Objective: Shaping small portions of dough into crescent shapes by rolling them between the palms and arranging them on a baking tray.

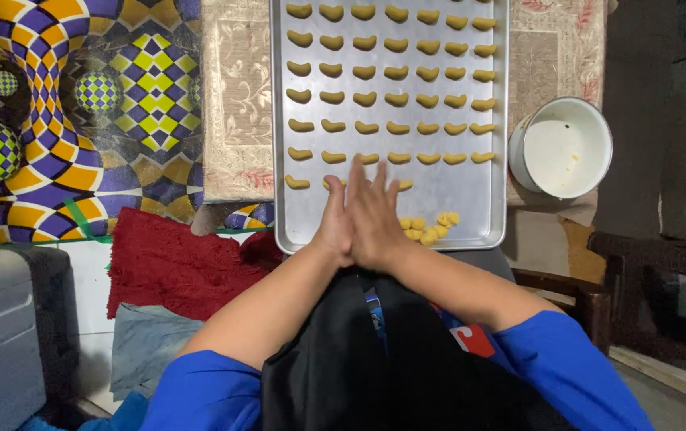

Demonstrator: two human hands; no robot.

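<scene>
The left hand (337, 227) and right hand (375, 219) press flat together, palm to palm, over the near edge of the metal baking tray (486, 199); whether dough sits between them cannot be told; crescent dough pieces (396, 100) fill the tray in rows; small dough lumps (429, 229) lie just right of the hands; a white bowl (560, 148) stands beside the tray.

We see the table (235, 96) under a beige patterned cloth (231, 136); a metal baking tray (455, 203) lies on it, a white bowl (560, 148) just right of the tray.
</scene>
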